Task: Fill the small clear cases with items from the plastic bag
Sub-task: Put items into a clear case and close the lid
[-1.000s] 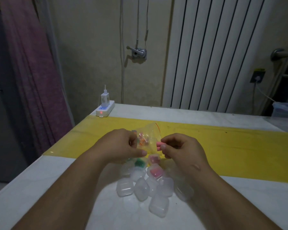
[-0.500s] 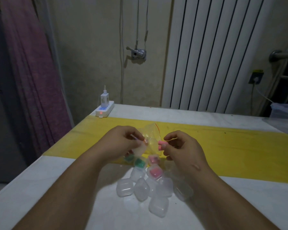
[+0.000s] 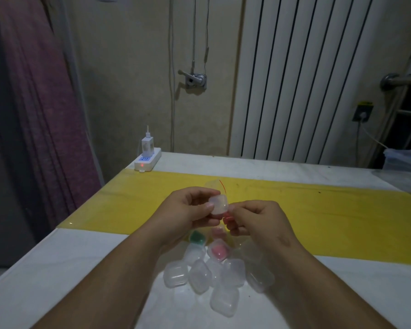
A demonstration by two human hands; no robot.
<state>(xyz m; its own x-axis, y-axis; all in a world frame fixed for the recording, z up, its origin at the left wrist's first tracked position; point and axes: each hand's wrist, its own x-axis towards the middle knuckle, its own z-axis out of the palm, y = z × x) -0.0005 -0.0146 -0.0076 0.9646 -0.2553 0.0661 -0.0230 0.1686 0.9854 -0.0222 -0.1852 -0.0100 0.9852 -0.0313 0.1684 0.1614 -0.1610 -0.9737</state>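
both grips closed (case (image 3: pixel 219 204), pink item (image 3: pixel 227 219))

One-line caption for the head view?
Left hand holds a clear case; right hand pinches a pink item above more cases.

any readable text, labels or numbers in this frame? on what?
None readable.
Charger: faint mark on its face, too blurred to read.
Power strip: red light only, no legible print.
Wall socket: yellow tag on top, too small to read.
Plastic bag: red line, no words.
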